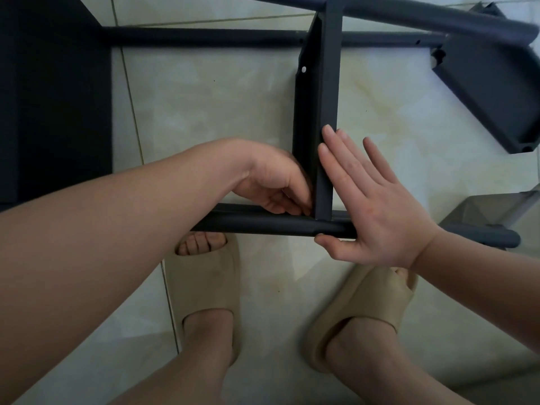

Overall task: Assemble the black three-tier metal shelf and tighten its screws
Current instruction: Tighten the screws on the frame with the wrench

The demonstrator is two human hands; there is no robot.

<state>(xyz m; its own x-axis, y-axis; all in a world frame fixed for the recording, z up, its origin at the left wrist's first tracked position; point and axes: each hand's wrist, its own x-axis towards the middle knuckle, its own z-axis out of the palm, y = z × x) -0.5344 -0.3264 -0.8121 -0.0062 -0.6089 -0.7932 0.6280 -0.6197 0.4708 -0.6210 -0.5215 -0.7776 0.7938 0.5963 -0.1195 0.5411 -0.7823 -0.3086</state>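
The black metal shelf frame lies on its side over the tiled floor. A near round pole [263, 225] runs left to right, and a flat middle shelf panel [320, 92] stands edge-on from it up to the far poles [204, 38]. My left hand [274, 182] is tucked into the corner where panel meets near pole, fingers curled against the joint; what they pinch is hidden. My right hand [371, 200] lies flat with straight fingers against the panel's right face, thumb under the near pole.
Another black shelf panel [493, 92] hangs tilted at the upper right. A large dark panel [55, 97] fills the left side. A grey bin or box corner [493, 211] sits at the right edge. My feet in beige slippers [207, 287] stand below the near pole.
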